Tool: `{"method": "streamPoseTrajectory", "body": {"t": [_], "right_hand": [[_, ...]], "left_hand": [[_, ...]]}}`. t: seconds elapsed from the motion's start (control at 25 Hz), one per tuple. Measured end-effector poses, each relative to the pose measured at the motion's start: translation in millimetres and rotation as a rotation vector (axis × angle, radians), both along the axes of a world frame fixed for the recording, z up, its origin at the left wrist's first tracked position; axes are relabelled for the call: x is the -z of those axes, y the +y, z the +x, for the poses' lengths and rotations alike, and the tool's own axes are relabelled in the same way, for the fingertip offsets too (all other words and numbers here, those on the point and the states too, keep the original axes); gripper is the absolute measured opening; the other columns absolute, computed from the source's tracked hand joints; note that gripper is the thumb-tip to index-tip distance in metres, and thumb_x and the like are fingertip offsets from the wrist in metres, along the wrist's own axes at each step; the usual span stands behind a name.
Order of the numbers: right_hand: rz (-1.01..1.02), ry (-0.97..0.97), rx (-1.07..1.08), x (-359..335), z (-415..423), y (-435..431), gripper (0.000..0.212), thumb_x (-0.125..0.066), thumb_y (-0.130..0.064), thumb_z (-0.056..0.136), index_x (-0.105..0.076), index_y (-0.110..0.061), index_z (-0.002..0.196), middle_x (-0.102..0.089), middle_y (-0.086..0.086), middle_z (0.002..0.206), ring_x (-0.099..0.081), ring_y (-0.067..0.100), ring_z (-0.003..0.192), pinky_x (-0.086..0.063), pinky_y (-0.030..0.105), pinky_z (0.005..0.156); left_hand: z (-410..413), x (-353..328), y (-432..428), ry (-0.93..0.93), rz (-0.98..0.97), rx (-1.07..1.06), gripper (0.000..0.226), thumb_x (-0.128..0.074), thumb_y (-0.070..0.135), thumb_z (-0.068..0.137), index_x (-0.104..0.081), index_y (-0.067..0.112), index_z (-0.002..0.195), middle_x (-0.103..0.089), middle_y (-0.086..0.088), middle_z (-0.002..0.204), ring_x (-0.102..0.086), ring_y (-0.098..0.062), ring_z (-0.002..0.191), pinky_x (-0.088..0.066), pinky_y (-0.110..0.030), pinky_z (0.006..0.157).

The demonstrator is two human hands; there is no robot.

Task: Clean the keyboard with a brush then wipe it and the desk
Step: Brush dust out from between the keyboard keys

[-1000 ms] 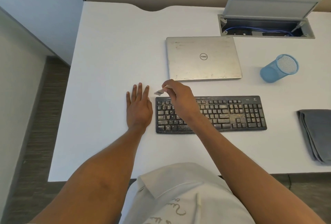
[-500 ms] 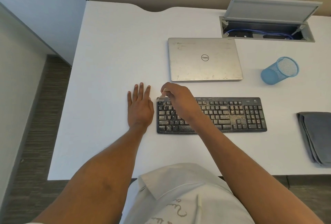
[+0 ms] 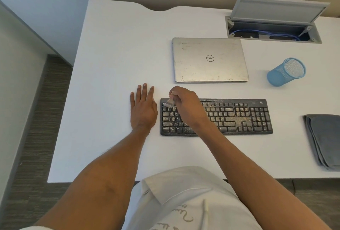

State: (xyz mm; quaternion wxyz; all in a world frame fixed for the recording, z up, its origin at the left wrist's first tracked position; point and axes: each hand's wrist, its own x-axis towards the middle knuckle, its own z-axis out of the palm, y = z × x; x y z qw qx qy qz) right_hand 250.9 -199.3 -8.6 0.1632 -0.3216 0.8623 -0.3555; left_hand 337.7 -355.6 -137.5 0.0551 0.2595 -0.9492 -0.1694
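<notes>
— That right hand (image 3: 185, 106)?
— Pinching a small pale brush (image 3: 169, 102), bristles on a corner of the dusty black plastic keyboard (image 3: 239, 117) beneath. Left hand (image 3: 142, 108) flat beside it.
— Step 1?
— Brushing, I'd judge. Next, sweep rightward across the rows; folded grey cloth (image 3: 325, 137) lies far right.

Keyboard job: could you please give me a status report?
Left hand flat on desk beside keyboard. Right hand pinches brush over its far-left keys. Keyboard dusty throughout; nothing blocking.
</notes>
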Motion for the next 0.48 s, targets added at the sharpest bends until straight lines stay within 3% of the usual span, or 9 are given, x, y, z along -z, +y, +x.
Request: {"method": "streamPoseTrajectory", "body": {"t": [0.16, 0.4, 0.48], "right_hand": [[-0.073, -0.013, 0.088, -4.5, -0.7, -2.9, 0.016, -0.048, -0.012, 0.106, -0.061, -0.011, 0.096, -0.066, 0.003, 0.09, -0.055, 0.013, 0.079, -0.042, 0.022, 0.071], [-0.003, -0.008, 0.06, -0.2, 1.8, -1.4, 0.017, -0.047, -0.011, 0.106, -0.063, -0.014, 0.099, -0.067, 0.0, 0.089, -0.057, 0.013, 0.077, -0.045, 0.03, 0.068], [-0.027, -0.055, 0.084, -7.6, 2.3, -0.1, 0.017, -0.046, -0.005, 0.104, -0.061, -0.007, 0.098, -0.064, 0.008, 0.086, -0.051, 0.011, 0.069, -0.041, 0.021, 0.062]], "left_hand": [[-0.3, 1.1, -0.2, -0.002, -0.008, 0.0, 0.058, -0.032, 0.022, 0.107, -0.033, 0.022, 0.165, -0.021, -0.005, 0.176, -0.01, -0.023, 0.165, -0.004, -0.05, 0.134], [-0.3, 0.3, -0.3, -0.009, -0.007, -0.002, 0.059, -0.03, 0.023, 0.107, -0.032, 0.023, 0.165, -0.021, -0.004, 0.177, -0.009, -0.023, 0.165, -0.003, -0.049, 0.134], [-0.1, 0.3, -0.3, -0.008, -0.007, -0.001, 0.059, -0.029, 0.023, 0.107, -0.032, 0.023, 0.166, -0.02, -0.004, 0.177, -0.008, -0.022, 0.165, -0.002, -0.049, 0.134]]}}
